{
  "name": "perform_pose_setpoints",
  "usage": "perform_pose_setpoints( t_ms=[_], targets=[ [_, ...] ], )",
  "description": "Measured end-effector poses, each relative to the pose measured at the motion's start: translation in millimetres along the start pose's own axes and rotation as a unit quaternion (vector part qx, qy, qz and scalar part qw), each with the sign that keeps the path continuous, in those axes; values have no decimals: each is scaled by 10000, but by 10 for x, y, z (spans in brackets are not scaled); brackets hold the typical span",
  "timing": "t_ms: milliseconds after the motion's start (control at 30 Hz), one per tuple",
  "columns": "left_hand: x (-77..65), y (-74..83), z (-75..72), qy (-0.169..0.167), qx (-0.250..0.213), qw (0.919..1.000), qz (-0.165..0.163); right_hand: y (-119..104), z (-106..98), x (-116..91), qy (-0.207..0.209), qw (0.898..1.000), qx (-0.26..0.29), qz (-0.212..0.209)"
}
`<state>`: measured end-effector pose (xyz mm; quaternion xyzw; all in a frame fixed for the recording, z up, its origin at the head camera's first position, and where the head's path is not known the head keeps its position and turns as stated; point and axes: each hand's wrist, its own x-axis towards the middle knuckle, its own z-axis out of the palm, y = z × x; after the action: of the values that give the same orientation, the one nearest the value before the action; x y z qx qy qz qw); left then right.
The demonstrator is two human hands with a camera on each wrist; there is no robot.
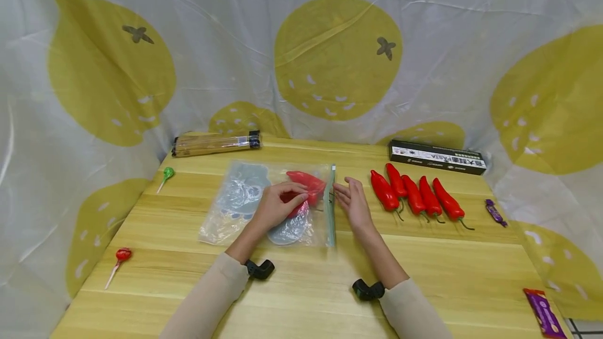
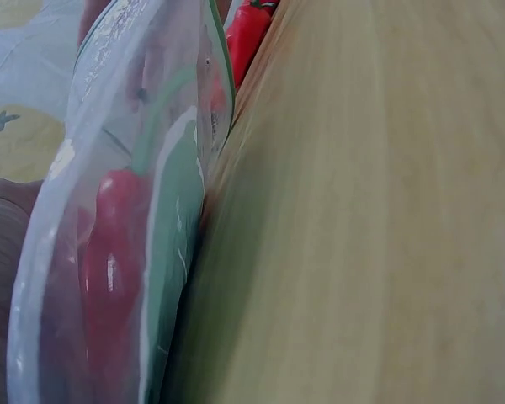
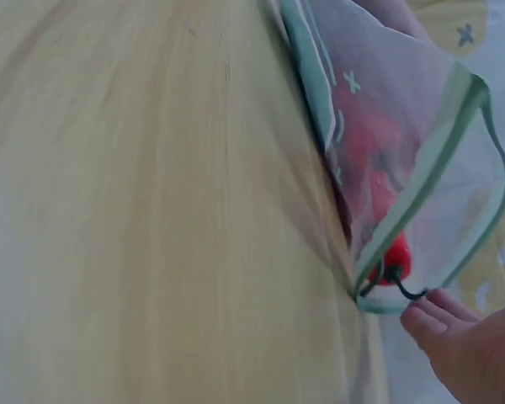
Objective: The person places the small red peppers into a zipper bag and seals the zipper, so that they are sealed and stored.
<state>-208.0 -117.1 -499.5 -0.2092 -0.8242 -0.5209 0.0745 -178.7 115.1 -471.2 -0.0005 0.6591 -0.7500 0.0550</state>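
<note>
Left hand (image 1: 277,205) partly hides red peppers (image 1: 305,178) inside the clear bag (image 1: 214,226).

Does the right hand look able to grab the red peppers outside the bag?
Probably yes: the right hand is just beside the loose red peppers, and nothing seems to lie between them.

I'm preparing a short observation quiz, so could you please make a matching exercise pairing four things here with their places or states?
Things:
1. clear bag
2. loose red peppers
3. black box
4. red lollipop

Places or states:
A. near the table's left edge
B. five side by side, right of the right hand
C. at the table's back right
D. mouth open, peppers inside

Pairs: 1-D, 2-B, 3-C, 4-A
</note>
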Motion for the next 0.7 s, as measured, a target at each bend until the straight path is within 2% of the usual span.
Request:
perform_pose_setpoints(
  t_ms=[133,233,300,400,500,600,700],
  targets=[
    [0,9,-15,-16,20,10000,-43,-60,-148,-108,-48,9988,-384,-304],
    [2,10,-12,-31,25,10000,-22,-97,-313,-217,138,9943,-906,-552],
    [5,8,-9,-34,29,10000,-6,-107,-443,-291,375,9877,-1371,-656],
    [5,1,-7,-30,60,10000,-24,-99,-647,-398,807,9724,-2080,-685],
    [-3,-4,-8,-51,95,9999,-69,-88,-822,-487,1321,9506,-2744,-608],
    [-12,-4,-7,-74,104,9999,-109,-77,-973,-543,1796,9286,-3212,-470],
    [-13,-4,-7,-65,103,9999,-113,-66,-1099,-565,2030,9150,-3478,-223]
  ],
)
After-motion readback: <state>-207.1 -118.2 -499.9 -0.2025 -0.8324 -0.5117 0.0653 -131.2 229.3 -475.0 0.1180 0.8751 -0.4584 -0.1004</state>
